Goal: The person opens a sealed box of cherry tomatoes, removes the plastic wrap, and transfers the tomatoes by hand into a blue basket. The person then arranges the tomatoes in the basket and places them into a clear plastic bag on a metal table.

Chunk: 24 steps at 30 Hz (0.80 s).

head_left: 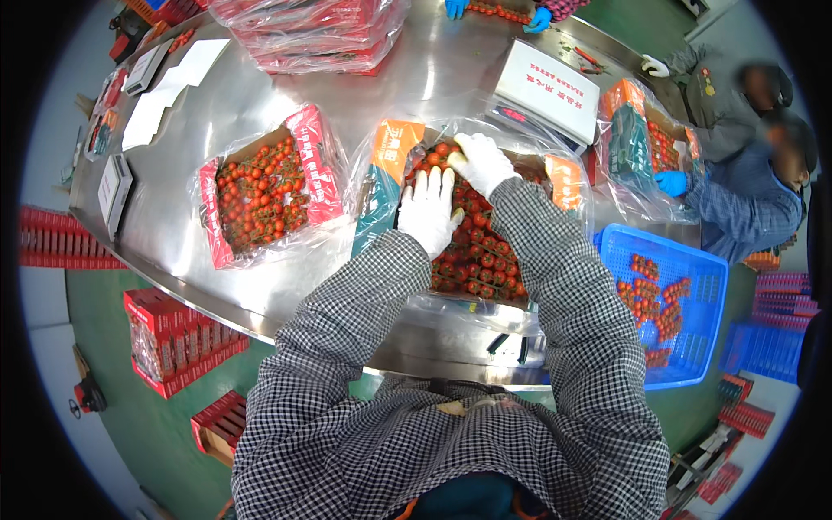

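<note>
My left hand (pixel 429 211), in a white glove, lies with fingers stretched over cherry tomatoes on the vine (pixel 478 257) in a green and orange cardboard box (pixel 376 198). My right hand (pixel 484 166), gloved the same way, touches tomatoes near the box's far edge, its thumb and fingertips apart. Both hands hide part of the fruit. A clear plastic liner (pixel 471 312) spreads out around the box. Between my forearms, near the table's front edge, lies a black-handled hand tool (pixel 508 348), probably snips.
A red box of tomatoes (pixel 312 156) stands left. At right are a blue basket (pixel 712 312) with tomato clusters, a scale (pixel 546 91) and another tomato box (pixel 627 149). Wrapped red boxes (pixel 318 32) are stacked on the steel table (pixel 279 91). Co-workers (pixel 747 188) stand at right.
</note>
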Available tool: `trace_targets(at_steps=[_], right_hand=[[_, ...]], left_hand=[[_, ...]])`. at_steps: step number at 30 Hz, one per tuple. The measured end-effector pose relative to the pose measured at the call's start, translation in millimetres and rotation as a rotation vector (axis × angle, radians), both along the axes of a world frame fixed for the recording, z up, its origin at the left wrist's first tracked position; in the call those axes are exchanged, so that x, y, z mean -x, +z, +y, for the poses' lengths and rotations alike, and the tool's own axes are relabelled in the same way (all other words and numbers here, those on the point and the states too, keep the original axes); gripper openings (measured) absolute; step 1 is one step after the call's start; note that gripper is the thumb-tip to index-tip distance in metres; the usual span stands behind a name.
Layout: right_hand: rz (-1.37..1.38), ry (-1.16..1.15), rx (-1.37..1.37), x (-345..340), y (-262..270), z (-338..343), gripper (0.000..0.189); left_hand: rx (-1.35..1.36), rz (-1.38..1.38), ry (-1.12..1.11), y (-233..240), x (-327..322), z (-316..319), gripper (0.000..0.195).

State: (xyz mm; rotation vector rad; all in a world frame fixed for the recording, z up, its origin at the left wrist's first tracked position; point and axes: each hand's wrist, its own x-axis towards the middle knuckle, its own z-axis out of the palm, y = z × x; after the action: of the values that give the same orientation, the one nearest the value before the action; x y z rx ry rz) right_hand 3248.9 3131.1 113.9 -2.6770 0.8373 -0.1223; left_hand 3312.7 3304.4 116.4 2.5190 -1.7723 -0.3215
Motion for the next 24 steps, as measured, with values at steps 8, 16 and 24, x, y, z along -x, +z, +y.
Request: trace_targets(at_steps=[8,16,24], right_hand=[[-0.254,0.005,0.005,-4,-31,11,0.027],[-0.283,-0.172,-0.148,92,46,-11,0.029],[-0.006,0.177,0.212,139,25,118,0.048]], left_hand=[[0.006,-0.045,-0.03,10,2,4,0.075],[0.199,-0.072,-0.193,-5,-22,-41,0.058],[0.151,-0.029,-0.149,-35,-27,-37,0.066]])
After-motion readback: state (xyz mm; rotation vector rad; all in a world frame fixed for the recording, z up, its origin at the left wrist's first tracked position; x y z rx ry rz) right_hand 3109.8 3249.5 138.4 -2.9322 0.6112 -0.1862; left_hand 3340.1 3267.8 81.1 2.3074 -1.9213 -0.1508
